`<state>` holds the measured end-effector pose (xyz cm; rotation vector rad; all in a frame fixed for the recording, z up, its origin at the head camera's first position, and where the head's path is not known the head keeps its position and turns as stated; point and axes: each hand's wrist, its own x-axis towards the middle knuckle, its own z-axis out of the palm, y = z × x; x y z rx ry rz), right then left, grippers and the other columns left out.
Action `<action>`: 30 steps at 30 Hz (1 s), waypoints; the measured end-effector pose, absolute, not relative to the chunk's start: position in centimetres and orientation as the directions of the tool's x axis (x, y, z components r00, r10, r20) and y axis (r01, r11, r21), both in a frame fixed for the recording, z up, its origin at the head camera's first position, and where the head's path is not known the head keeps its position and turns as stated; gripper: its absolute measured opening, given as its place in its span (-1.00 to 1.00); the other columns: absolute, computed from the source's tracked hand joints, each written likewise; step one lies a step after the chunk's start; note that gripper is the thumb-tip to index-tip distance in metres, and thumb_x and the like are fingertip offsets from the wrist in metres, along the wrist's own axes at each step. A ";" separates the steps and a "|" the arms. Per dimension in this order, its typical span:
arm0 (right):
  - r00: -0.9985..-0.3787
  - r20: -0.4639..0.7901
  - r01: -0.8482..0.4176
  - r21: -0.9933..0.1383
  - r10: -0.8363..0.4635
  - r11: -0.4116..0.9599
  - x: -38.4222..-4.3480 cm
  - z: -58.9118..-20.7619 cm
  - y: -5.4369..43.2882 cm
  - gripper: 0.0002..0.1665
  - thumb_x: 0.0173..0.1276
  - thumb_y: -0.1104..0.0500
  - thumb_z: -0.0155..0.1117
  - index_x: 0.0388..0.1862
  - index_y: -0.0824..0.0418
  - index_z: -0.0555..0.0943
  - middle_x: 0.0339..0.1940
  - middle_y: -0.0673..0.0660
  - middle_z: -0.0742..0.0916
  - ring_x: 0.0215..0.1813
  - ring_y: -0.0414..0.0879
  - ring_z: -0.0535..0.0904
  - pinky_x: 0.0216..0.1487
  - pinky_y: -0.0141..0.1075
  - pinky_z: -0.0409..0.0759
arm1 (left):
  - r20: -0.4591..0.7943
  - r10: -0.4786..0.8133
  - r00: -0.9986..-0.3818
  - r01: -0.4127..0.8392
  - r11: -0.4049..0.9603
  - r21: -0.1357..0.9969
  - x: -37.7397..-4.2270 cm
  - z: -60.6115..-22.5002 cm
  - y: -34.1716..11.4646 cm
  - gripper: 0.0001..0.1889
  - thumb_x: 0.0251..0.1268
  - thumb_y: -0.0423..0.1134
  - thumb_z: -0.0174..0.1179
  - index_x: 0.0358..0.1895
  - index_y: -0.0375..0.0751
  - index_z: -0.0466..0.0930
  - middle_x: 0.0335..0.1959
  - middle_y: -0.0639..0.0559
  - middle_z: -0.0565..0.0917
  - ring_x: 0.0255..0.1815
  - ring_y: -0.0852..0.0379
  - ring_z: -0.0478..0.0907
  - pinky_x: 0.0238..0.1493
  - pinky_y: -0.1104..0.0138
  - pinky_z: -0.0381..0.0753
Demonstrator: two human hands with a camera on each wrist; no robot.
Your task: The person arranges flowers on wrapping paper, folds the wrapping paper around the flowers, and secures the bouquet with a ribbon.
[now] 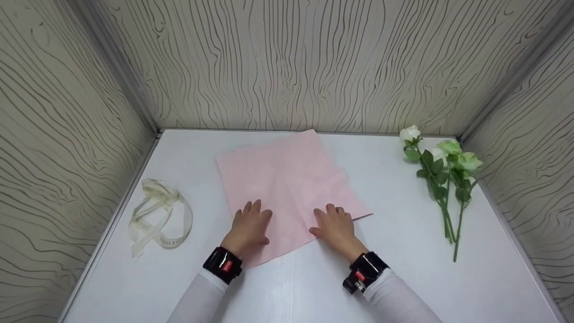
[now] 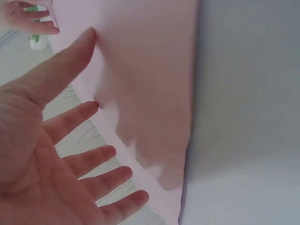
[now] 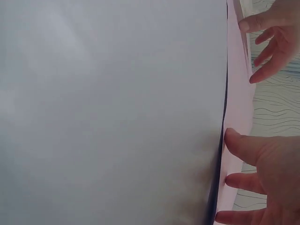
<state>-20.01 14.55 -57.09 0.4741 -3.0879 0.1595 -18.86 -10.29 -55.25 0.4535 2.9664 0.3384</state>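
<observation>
A sheet of pink paper [image 1: 282, 179] lies slightly creased on the white table, a corner reaching toward the back edge. My left hand [image 1: 249, 226] rests on its lower left part with fingers spread. Its fingertips touch the paper in the left wrist view, where thumb and fingers are nearly straight. On the sheet's lower right part rests my right hand [image 1: 336, 228], fingers extended. In the right wrist view that hand's fingertips are at the near edge of the pink sheet [image 3: 239, 98], which stands slightly off the table there. Neither hand grips anything.
A loosely coiled cream ribbon [image 1: 154, 188] with printed lettering lies at the left. White and pale green roses [image 1: 468, 161] with leafy stems lie at the right. Wood-grain patterned walls [image 1: 287, 67] border the table's back and sides.
</observation>
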 end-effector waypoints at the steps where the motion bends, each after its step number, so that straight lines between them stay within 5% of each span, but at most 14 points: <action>1: -0.954 0.020 -0.299 -0.099 -0.299 0.949 -20.1 -57.1 14.8 -0.34 0.04 -0.22 0.26 0.09 0.06 0.47 -0.03 0.23 0.49 -0.04 0.17 0.39 -0.19 -0.02 0.37 | -0.096 0.315 -0.944 0.285 0.928 0.240 -18.8 -55.3 -10.2 -0.26 -0.36 -0.06 0.47 0.09 -0.07 0.43 0.25 -0.29 0.21 0.25 -0.30 0.08 0.07 -0.20 0.14; 17: -0.932 -0.090 -0.319 -0.259 -0.352 0.912 -22.2 -56.4 21.2 -0.35 0.05 -0.05 0.32 0.16 0.06 0.44 0.21 0.24 0.38 0.19 0.18 0.27 0.03 0.05 0.35 | -0.126 0.326 -0.937 0.288 0.924 0.250 -18.9 -56.3 -11.0 -0.28 -0.08 0.11 0.27 0.23 -0.01 0.32 0.28 -0.26 0.17 0.28 -0.27 0.03 0.11 -0.20 0.09; 30: -0.909 -0.118 -0.336 -0.364 -0.400 0.869 -23.3 -56.2 23.8 -0.34 0.02 0.09 0.37 0.16 0.12 0.45 0.25 0.27 0.33 0.23 0.19 0.22 0.15 0.02 0.23 | -0.115 0.231 -0.966 0.199 0.950 0.242 -19.9 -57.2 -12.9 -0.17 -0.13 0.30 0.18 0.30 0.09 0.21 0.33 -0.19 0.10 0.33 -0.21 -0.08 0.17 -0.22 -0.16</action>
